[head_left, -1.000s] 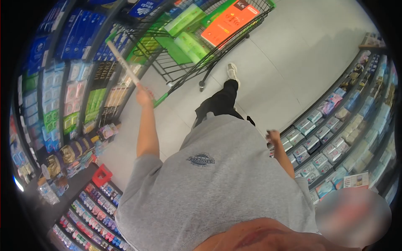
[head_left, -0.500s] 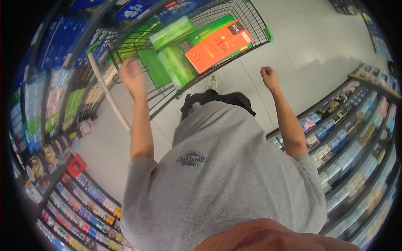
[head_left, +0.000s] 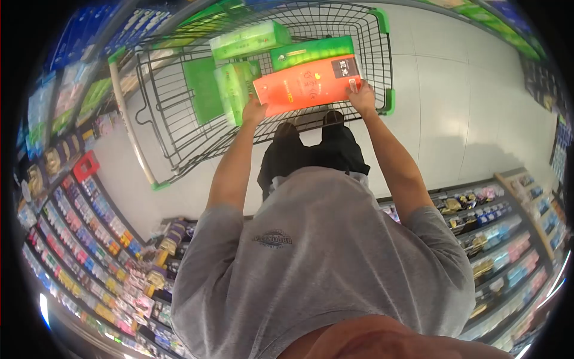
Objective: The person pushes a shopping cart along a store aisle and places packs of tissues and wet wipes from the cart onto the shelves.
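An orange package [head_left: 308, 87] with dark printed characters and a dark label at one corner lies tilted in the shopping cart [head_left: 200, 143]. My left hand [head_left: 255, 112] grips its near left corner. At its right end, the fingers of my right hand [head_left: 362, 99] close around the edge. Behind the orange package is a green pack [head_left: 312, 52]. Two light green plastic-wrapped packs, one farther back [head_left: 251, 40] and one on the left [head_left: 233, 90], are also in the cart. The package hides part of the cart floor.
The cart's pale handle bar [head_left: 128, 113] is at the left, by a green child-seat panel [head_left: 202, 90]. Stocked shelves stand at the left [head_left: 89, 209] and right [head_left: 496, 227]. Pale floor tiles [head_left: 442, 90] extend to the right of the cart.
Both hands, earlier apart and away from the package, have come to its two ends and taken hold of it. The cart now appears more level and my feet are closer to it.
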Demonstrator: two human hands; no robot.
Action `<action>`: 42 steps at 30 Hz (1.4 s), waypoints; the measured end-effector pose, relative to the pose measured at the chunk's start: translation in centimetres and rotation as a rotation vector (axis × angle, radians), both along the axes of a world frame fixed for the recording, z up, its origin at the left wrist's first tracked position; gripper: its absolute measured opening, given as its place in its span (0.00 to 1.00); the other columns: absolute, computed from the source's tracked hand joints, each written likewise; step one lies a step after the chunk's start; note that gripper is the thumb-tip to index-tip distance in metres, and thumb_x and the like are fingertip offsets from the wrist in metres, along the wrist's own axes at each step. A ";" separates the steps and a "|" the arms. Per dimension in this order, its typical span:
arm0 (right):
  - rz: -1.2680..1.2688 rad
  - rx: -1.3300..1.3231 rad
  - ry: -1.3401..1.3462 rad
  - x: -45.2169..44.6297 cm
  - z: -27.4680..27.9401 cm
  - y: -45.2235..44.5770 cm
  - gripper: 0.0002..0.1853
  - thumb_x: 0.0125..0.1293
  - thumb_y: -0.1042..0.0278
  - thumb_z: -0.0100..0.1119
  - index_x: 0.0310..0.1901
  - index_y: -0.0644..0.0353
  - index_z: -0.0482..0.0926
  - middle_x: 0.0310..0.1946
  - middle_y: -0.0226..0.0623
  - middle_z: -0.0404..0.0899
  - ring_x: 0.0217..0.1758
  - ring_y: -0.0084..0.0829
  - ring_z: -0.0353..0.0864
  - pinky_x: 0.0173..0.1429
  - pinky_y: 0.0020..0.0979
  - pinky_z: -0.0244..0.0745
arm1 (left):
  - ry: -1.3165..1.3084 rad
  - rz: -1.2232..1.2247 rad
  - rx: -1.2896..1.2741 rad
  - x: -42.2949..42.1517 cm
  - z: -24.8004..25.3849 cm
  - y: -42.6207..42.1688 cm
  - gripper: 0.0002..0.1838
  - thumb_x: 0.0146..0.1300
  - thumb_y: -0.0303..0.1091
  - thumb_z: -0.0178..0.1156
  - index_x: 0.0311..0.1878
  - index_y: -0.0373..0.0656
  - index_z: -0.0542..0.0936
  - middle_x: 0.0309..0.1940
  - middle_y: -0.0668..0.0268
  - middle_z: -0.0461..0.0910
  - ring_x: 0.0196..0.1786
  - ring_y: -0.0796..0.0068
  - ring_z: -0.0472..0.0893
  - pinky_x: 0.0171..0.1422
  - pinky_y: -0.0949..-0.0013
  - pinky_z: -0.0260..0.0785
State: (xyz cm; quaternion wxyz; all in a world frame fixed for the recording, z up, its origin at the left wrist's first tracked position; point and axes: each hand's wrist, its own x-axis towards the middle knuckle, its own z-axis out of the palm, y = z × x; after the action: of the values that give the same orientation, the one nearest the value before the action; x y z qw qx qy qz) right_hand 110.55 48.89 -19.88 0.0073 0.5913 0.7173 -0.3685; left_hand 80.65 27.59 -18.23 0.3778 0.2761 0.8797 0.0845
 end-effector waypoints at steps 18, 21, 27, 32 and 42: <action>-0.139 -0.541 0.314 -0.7 -5.3 4.7 0.37 0.48 0.58 0.82 0.52 0.68 0.70 0.27 0.24 0.75 0.25 0.12 0.71 0.27 0.18 0.69 | -0.868 0.820 0.299 -2.1 -12.5 0.6 0.31 0.60 0.46 0.71 0.63 0.45 0.73 0.54 0.63 0.80 0.54 0.68 0.82 0.59 0.57 0.76; -0.145 -0.513 0.364 -0.8 -5.7 4.5 0.38 0.50 0.59 0.81 0.56 0.68 0.69 0.32 0.30 0.80 0.31 0.17 0.78 0.34 0.21 0.75 | -0.972 0.831 0.323 -2.4 -12.0 0.9 0.31 0.59 0.43 0.71 0.63 0.45 0.73 0.54 0.63 0.80 0.53 0.67 0.83 0.58 0.57 0.77; -0.283 -0.639 0.400 -2.2 -2.2 4.7 0.29 0.55 0.62 0.77 0.54 0.68 0.75 0.45 0.38 0.84 0.47 0.27 0.84 0.50 0.30 0.80 | -0.912 0.816 0.342 -3.7 -8.1 1.6 0.33 0.57 0.41 0.73 0.63 0.42 0.73 0.54 0.62 0.80 0.52 0.67 0.83 0.55 0.59 0.78; -0.243 -0.655 0.452 0.7 -0.4 4.5 0.31 0.56 0.51 0.74 0.55 0.65 0.78 0.49 0.38 0.83 0.51 0.25 0.82 0.52 0.33 0.78 | -1.031 0.750 0.444 -4.7 1.2 -0.4 0.33 0.64 0.43 0.67 0.67 0.37 0.69 0.59 0.56 0.76 0.59 0.66 0.79 0.58 0.61 0.76; -0.274 -0.491 0.603 2.4 12.5 0.4 0.30 0.57 0.57 0.75 0.55 0.68 0.78 0.49 0.38 0.83 0.52 0.27 0.82 0.58 0.27 0.72 | -0.889 0.758 0.705 0.4 11.4 -7.0 0.34 0.68 0.44 0.61 0.72 0.40 0.62 0.68 0.64 0.70 0.70 0.69 0.68 0.72 0.60 0.60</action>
State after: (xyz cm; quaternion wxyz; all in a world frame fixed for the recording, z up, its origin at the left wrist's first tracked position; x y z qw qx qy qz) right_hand 112.96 49.25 -7.40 -0.1115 0.5277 0.4928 -0.6829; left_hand 81.01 20.63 -6.80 0.5352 -0.0054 0.5966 0.5980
